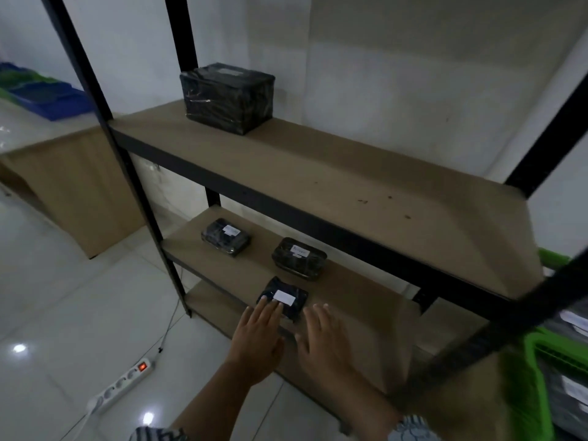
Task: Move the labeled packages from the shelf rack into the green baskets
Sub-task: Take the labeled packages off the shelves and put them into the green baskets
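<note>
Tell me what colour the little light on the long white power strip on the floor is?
Red-orange. The glowing switch on the white power strip shows in the head view.

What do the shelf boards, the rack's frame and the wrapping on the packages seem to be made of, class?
Shelf boards: likely fibreboard or similar pressed board; flat, matt tan, no grain showing.
Frame posts: probably painted metal; thin, straight, black.
Package wrapping, as on the large package: looks like glossy black plastic film; it wrinkles and catches light. The small package at the left hand carries a white label, probably paper.

Glossy white tiled floor (63,297), pale wall (413,58), wooden cabinet (76,186), power strip (122,383)
</note>
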